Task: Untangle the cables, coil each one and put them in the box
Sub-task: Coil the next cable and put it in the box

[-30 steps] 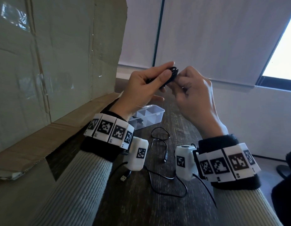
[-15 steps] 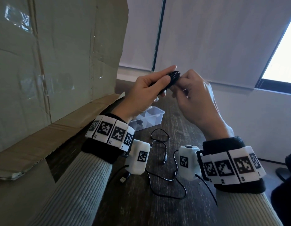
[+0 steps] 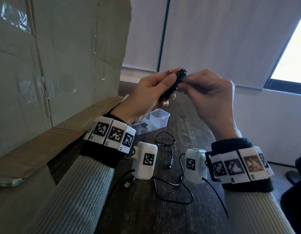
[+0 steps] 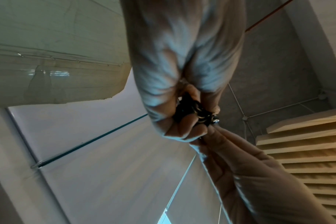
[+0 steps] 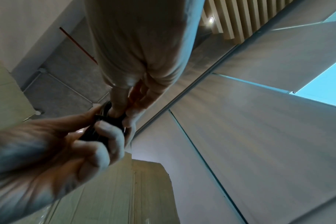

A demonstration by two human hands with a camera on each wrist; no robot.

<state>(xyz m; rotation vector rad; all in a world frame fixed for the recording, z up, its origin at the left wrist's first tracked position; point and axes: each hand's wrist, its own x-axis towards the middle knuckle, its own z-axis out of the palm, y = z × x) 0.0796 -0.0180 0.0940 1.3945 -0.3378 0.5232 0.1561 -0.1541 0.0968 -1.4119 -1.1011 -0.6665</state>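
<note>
Cream ribbed-knit sleeves (image 3: 82,191) on both forearms, ending short of the wrists. Black fabric cuffs (image 3: 95,154) underneath. Around each wrist, a band of white rectangular tiles (image 3: 111,132), each printed with a black-and-white square fiducial marker; one tile on the right band (image 3: 239,164) catching a brownish tint. Hanging below each wrist, a rounded white camera housing (image 3: 145,162), also carrying a square marker on its face; right housing (image 3: 195,164) likewise. Thin black leads (image 3: 215,191) trailing from the underside of the housings toward the sleeves. Left hand (image 3: 146,95) and right hand (image 3: 212,98) bare, no gloves, no rings in sight.
</note>
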